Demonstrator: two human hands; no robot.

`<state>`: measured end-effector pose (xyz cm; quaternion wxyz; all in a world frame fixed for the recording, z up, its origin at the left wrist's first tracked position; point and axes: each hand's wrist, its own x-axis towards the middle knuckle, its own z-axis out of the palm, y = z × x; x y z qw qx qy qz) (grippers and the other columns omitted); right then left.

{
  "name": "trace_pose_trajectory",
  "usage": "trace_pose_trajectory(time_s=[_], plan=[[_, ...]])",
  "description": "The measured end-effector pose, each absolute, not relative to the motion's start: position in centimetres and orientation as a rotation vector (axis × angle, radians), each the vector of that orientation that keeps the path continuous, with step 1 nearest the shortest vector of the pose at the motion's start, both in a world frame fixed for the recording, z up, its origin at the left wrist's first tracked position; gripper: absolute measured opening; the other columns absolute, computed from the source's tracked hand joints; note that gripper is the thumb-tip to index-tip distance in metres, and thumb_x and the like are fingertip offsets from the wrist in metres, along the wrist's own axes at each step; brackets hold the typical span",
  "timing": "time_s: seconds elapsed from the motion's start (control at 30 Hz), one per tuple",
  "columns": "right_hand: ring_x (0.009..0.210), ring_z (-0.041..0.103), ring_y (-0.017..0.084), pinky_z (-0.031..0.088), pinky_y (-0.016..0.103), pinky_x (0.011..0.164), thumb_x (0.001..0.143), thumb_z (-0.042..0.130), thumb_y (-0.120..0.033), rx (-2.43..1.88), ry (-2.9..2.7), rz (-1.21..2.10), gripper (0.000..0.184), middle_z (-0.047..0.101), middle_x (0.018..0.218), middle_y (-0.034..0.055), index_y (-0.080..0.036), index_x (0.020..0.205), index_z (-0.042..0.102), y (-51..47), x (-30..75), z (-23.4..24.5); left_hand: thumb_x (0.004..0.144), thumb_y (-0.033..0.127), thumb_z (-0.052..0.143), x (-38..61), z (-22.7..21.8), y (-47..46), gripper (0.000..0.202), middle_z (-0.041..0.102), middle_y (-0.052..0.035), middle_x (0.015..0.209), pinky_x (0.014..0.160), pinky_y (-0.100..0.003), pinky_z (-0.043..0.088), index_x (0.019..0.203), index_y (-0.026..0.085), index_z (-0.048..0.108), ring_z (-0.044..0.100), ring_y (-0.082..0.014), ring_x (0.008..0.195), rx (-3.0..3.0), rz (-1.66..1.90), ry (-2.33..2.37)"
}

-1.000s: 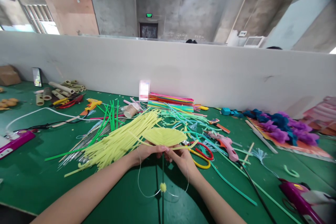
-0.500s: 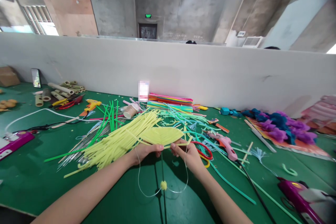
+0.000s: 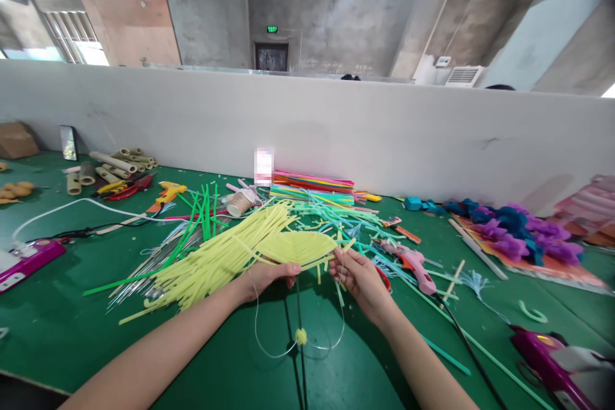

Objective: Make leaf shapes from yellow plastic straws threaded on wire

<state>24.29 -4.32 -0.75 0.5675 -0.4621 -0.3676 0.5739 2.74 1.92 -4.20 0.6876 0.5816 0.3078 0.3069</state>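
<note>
My left hand (image 3: pixel 273 277) pinches the lower edge of a pale yellow leaf shape (image 3: pixel 295 246), which looks made of pipe cleaners laid side by side. At the leaf's right tip, the thumb and fingertips of my right hand (image 3: pixel 358 282) close on a yellow pipe cleaner end (image 3: pixel 350 245). Below the leaf runs a thin dark stem (image 3: pixel 298 309) with a small yellow ball (image 3: pixel 301 336) on it. A thin pale wire (image 3: pixel 256 320) curves out from the ball on both sides, up toward my hands. Behind lies a pile of yellow pipe cleaners (image 3: pixel 216 256).
Green pipe cleaners (image 3: pixel 207 211) and metal wires (image 3: pixel 139 285) lie left. Right are a pink glue gun (image 3: pixel 418 269), partly hidden red scissors (image 3: pixel 384 278) and a purple power strip (image 3: pixel 542 355). A yellow glue gun (image 3: pixel 170 192) lies back left. A white partition (image 3: pixel 408 141) borders the green table.
My right hand has shifted from the leaf's lower edge, right and slightly up, to its right tip. Its fingers have turned upward. My left hand keeps its pinch in place.
</note>
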Motion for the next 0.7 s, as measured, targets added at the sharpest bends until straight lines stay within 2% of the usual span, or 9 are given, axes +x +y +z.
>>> trace_pose_trajectory(time_s=[0.13,0.27,0.47,0.7], plan=[[0.068,0.065,0.014,0.051,0.022,0.062,0.077,0.070,-0.042,-1.023,-0.756,1.469,0.027,0.070,0.079,0.0057,-0.017,0.086,0.066,-4.6,24.0,-0.3,0.069,0.039,0.073,2.6,-3.4,1.7,0.028,0.061,-0.0015,0.061,0.066,-0.027,0.044,0.061,0.013,0.065,0.055,-0.0144,0.063,1.347,0.684,0.642],[0.069,0.065,0.013,0.052,0.022,0.062,0.078,0.069,-0.041,-0.955,-0.768,1.480,0.026,0.069,0.079,0.0035,-0.017,0.088,0.066,-4.7,24.0,-0.4,0.064,0.037,0.076,2.5,-2.3,1.3,0.026,0.060,-0.0004,0.061,0.064,-0.027,0.042,0.062,0.014,0.065,0.054,-0.0135,0.061,1.398,0.652,0.655],[0.067,0.064,0.012,0.050,0.021,0.058,0.072,0.076,-0.034,-0.967,-0.800,1.483,0.029,0.067,0.078,0.0005,-0.019,0.093,0.063,-4.9,23.5,-0.7,0.071,0.038,0.072,2.7,-2.5,1.4,0.026,0.058,0.0001,0.060,0.065,-0.027,0.042,0.064,0.014,0.063,0.053,-0.0134,0.061,1.457,0.712,0.624],[0.078,0.068,0.017,0.053,0.027,0.066,0.067,0.079,-0.033,-1.030,-0.906,1.585,0.043,0.071,0.094,0.0074,-0.017,0.102,0.061,-5.9,22.0,-0.4,0.071,0.038,0.073,3.0,-2.9,1.7,0.027,0.057,0.0000,0.064,0.056,-0.024,0.039,0.074,0.013,0.064,0.049,-0.0111,0.057,1.413,0.802,0.616]])
